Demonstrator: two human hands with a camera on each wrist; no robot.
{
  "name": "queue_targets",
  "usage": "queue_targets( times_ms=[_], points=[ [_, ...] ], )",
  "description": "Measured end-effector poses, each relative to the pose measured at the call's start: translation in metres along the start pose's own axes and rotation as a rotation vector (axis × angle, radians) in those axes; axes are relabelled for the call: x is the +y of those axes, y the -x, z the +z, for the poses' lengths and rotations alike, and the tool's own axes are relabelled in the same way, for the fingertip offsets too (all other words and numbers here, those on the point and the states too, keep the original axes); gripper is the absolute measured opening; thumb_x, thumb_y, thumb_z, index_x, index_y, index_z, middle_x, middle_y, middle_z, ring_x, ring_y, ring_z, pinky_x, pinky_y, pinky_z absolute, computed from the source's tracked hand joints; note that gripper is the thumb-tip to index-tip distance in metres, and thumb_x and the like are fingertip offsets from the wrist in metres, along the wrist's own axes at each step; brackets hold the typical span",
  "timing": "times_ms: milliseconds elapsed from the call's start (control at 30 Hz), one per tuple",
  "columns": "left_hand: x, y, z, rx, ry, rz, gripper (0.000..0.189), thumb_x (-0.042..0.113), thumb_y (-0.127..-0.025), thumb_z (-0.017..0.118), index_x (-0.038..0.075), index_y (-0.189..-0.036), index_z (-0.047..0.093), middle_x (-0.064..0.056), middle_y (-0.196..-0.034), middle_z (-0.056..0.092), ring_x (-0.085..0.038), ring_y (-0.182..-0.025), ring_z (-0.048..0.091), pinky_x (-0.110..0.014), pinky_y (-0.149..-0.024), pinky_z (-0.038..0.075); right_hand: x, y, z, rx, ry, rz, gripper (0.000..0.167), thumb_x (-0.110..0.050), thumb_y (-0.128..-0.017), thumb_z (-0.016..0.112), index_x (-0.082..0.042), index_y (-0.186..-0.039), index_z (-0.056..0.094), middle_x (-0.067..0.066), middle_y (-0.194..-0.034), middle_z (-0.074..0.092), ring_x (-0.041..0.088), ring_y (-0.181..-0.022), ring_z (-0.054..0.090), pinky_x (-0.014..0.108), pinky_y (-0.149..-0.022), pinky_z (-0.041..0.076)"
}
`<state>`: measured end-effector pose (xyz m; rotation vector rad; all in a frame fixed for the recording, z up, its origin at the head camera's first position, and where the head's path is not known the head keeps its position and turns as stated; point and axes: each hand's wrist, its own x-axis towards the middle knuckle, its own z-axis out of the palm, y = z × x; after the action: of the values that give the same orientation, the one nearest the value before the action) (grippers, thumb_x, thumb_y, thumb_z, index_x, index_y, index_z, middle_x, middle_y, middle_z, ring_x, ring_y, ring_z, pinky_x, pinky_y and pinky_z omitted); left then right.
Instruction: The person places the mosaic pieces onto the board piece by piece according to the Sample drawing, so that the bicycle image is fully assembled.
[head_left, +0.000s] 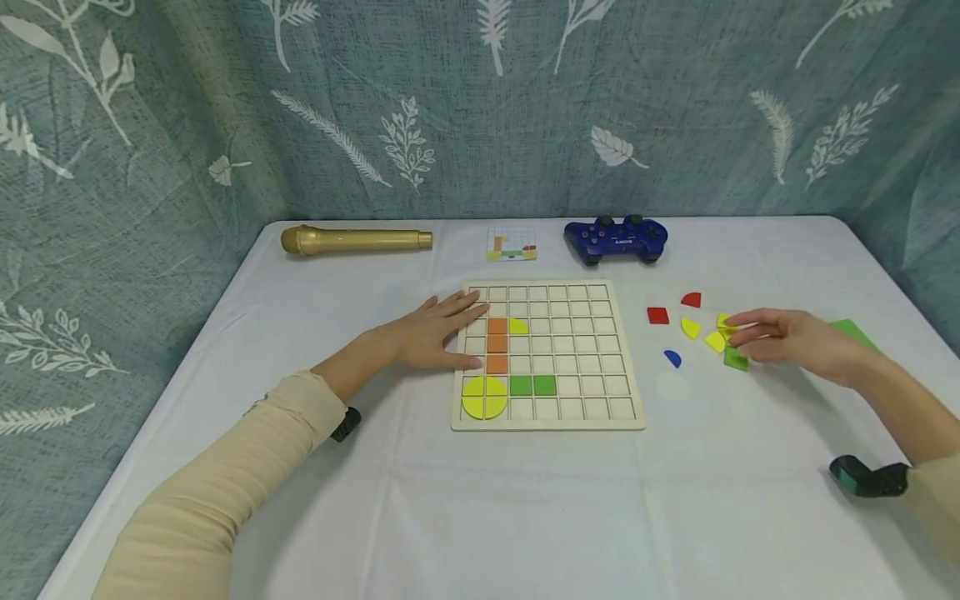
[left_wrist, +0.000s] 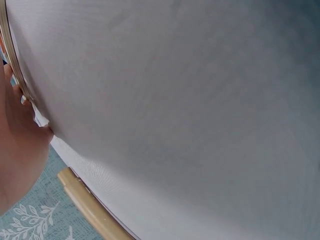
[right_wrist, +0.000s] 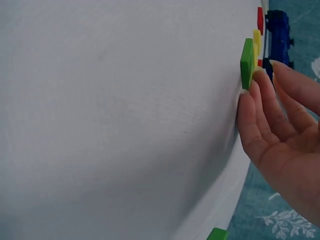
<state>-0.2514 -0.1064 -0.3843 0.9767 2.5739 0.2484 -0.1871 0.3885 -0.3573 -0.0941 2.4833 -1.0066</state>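
My left hand (head_left: 438, 333) rests spread on the left edge of a wooden grid board (head_left: 592, 423). On the board lie orange squares (head_left: 497, 343) in a column, a yellow quarter-circle piece (head_left: 518, 327), a yellow circle (head_left: 484, 397) of quarter pieces and two green squares (head_left: 533, 385). To the right of the board, the loosely bent fingers of my right hand (head_left: 802, 343) are at some yellow pieces (head_left: 715, 341) and a green square (right_wrist: 247, 64). No piece is visibly pinched there. Nearby lie a red square (head_left: 657, 316), a red quarter-circle (head_left: 692, 300) and a blue piece (head_left: 672, 358).
Behind the board are a gold microphone (head_left: 360, 241), a small pattern card (head_left: 512, 244) and a blue game controller (head_left: 617, 240). A green piece (head_left: 853, 333) lies beyond my right wrist, partly hidden. Patterned cloth hangs around the white-covered table (head_left: 525, 517).
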Motion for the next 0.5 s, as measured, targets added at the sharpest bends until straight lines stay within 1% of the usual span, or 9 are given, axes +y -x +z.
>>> queue_targets(
  times_ms=[33, 67, 167, 300, 400, 500],
  points=[
    [0.000, 0.000, 0.000, 0.003, -0.001, 0.005, 0.091, 0.066, -0.087, 0.051, 0.023, -0.155, 0.008, 0.001, -0.159, -0.002, -0.019, -0.144, -0.007, -0.047, -0.113, -0.001, 0.000, 0.001, 0.000, 0.000, 0.005, -0.012, 0.057, -0.025, -0.095, 0.060, 0.000, -0.142, 0.038, 0.022, -0.129, 0.053, 0.012, -0.103, 0.057, 0.022, -0.081, 0.048],
    [0.000, 0.000, 0.000, 0.004, 0.000, 0.008, 0.091, 0.066, -0.088, 0.050, 0.023, -0.155, 0.008, 0.000, -0.159, -0.002, -0.019, -0.144, -0.007, -0.047, -0.113, -0.001, 0.001, 0.001, 0.001, 0.000, 0.011, -0.023, 0.055, -0.022, -0.095, 0.060, 0.000, -0.141, 0.039, 0.021, -0.128, 0.054, 0.009, -0.101, 0.058, 0.021, -0.080, 0.048],
    [0.000, 0.000, 0.000, 0.004, 0.000, 0.010, 0.090, 0.065, -0.088, 0.050, 0.023, -0.155, 0.008, 0.001, -0.159, -0.002, -0.019, -0.144, -0.007, -0.047, -0.114, -0.001, 0.002, 0.002, 0.003, -0.004, -0.004, -0.054, 0.052, -0.012, -0.094, 0.061, 0.003, -0.140, 0.041, 0.021, -0.125, 0.056, 0.004, -0.097, 0.058, 0.020, -0.080, 0.049],
    [-0.001, 0.001, 0.000, 0.000, 0.007, 0.009, 0.090, 0.065, -0.088, 0.051, 0.023, -0.155, 0.007, 0.001, -0.159, -0.003, -0.018, -0.143, -0.008, -0.046, -0.114, -0.001, 0.002, 0.004, 0.008, 0.007, -0.020, -0.091, 0.053, -0.001, -0.089, 0.064, 0.007, -0.137, 0.043, 0.023, -0.123, 0.056, 0.005, -0.093, 0.059, 0.021, -0.078, 0.051],
    [0.000, 0.001, -0.001, 0.002, 0.008, 0.014, 0.091, 0.065, -0.088, 0.051, 0.022, -0.155, 0.008, 0.000, -0.159, -0.003, -0.019, -0.144, -0.008, -0.047, -0.114, -0.001, 0.002, 0.005, 0.011, 0.028, 0.015, -0.114, 0.054, 0.000, -0.087, 0.067, 0.005, -0.136, 0.046, 0.020, -0.118, 0.057, 0.008, -0.091, 0.058, 0.020, -0.077, 0.050],
    [0.000, 0.001, -0.001, -0.001, 0.018, 0.011, 0.091, 0.065, -0.088, 0.052, 0.022, -0.155, 0.008, 0.000, -0.159, -0.003, -0.019, -0.144, -0.008, -0.046, -0.114, -0.002, 0.002, 0.005, 0.013, 0.043, 0.067, -0.162, 0.052, -0.001, -0.085, 0.069, 0.004, -0.133, 0.050, 0.015, -0.113, 0.057, 0.012, -0.091, 0.056, 0.018, -0.076, 0.049]
  ],
)
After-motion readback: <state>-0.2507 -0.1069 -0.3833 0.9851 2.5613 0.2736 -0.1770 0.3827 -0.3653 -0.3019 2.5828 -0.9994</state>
